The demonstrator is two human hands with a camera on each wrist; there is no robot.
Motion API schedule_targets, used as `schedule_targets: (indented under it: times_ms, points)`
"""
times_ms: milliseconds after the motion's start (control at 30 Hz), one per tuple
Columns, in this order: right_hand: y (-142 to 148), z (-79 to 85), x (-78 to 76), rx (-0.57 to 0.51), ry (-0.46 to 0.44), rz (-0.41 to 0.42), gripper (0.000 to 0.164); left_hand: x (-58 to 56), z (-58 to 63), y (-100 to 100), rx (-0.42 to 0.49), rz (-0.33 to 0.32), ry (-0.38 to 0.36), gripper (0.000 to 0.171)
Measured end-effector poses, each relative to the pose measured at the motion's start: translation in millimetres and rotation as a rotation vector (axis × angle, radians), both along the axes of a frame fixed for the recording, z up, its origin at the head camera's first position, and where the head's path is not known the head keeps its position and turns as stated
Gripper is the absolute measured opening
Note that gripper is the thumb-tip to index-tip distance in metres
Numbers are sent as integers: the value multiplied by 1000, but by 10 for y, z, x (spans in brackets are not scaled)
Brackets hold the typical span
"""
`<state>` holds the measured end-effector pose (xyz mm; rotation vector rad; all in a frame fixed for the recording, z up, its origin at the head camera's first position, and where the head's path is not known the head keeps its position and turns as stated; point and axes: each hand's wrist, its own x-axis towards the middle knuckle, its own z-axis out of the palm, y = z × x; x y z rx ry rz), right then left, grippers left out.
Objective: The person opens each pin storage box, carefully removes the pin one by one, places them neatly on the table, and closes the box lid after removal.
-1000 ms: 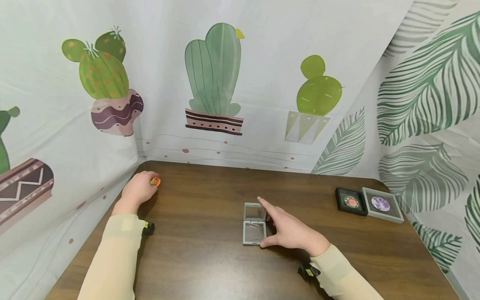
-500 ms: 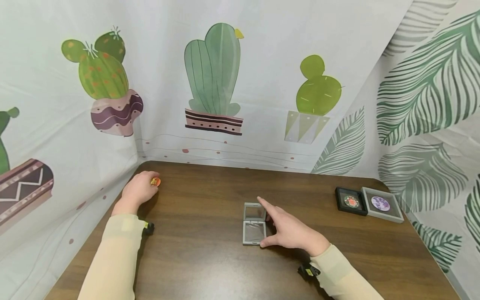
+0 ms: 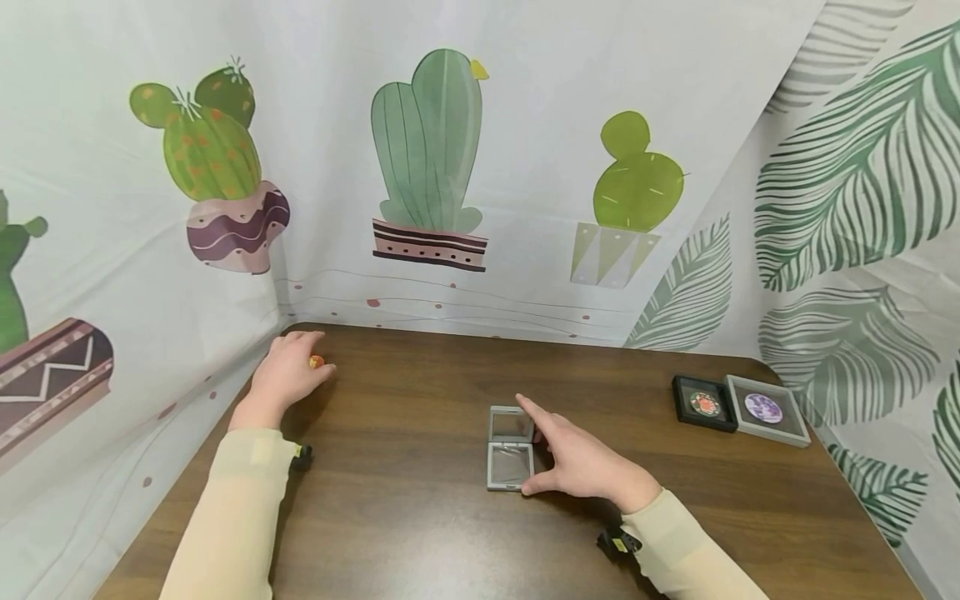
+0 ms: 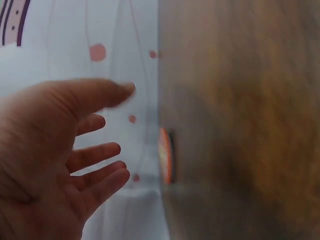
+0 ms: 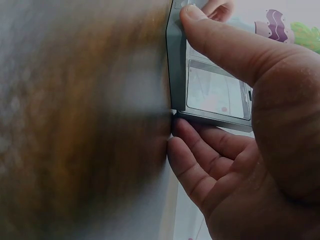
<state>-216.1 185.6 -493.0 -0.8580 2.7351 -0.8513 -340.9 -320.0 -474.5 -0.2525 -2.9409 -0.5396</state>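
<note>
A small orange disc with a yellow design [image 4: 165, 156] lies flat on the brown table, near its far left corner. My left hand [image 3: 285, 372] hovers around it, thumb and fingers spread. In the left wrist view that hand's fingertips [image 4: 120, 177] are apart from the disc. Toward the table's middle stands a grey hinged display frame with clear film windows [image 3: 510, 465], its lid [image 3: 512, 423] raised at the back. My right hand [image 3: 581, 458] holds it from the right side: the thumb [image 5: 200, 22] presses on the front edge, and the other fingers [image 5: 187, 150] sit behind the lid.
A black frame holding a red and green disc [image 3: 681, 408] lies at the right of the table [image 3: 390, 517]. Beside it is a grey frame holding a purple disc [image 3: 795, 433]. A curtain printed with cacti [image 3: 525, 183] hangs right behind the table.
My left hand has let go of the orange disc, its fingers spreading and shifting slightly right. The right hand and the grey display frame have stayed put.
</note>
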Motion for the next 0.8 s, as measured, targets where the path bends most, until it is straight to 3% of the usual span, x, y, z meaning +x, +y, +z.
schedule_targets:
  times_ms: [167,433,667,800]
  points:
    - [6,-5,-1,-2,-1,1,131,21,110,190,1,-61,13,76]
    - [9,-4,-6,-8,1,2,131,80,200,575,19,-134,48,73]
    - [13,-16,-13,-6,4,3,132,232,286,911,99,-224,70,69]
    - [10,-11,-8,-11,-6,-3,132,298,262,1095,181,-266,54,64]
